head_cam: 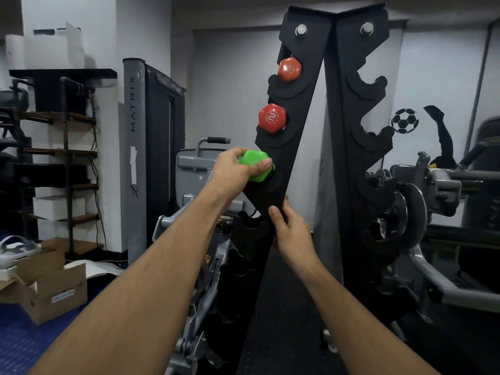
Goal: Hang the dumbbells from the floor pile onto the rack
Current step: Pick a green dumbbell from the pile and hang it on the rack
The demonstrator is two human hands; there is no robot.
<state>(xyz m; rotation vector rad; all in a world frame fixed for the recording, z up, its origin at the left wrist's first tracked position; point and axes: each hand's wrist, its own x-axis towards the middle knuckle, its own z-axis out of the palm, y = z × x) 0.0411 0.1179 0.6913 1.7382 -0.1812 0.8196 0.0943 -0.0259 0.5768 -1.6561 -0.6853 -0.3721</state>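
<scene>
Two dumbbells were already hung on the tall black steel A-frame rack (308, 109): a small orange-red hexagonal dumbbell (289, 69) sat in the top cradle of its left upright, and a larger red hexagonal dumbbell (272, 118) sat in the cradle below. A third was in hand. The left hand (232, 171) had its fingers and thumb curled round the near head of a glossy bright green hexagonal dumbbell (257, 165), holding it at the third cradle down, against the upright. Whether it was fully seated in the notch could not be told, since the hand and the head covered the cradle. The right hand (290, 228) gripped the edge of the same upright lower down, with the thumb in front and the fingers wrapped behind, seemingly to steady the rack.

By my judgement the task was at an early-to-middle stage. Several lower cradles on the left upright stood empty, and so did every visible cradle on the right upright. The floor pile lay out of view, so how many dumbbells remained could not be told.
</scene>
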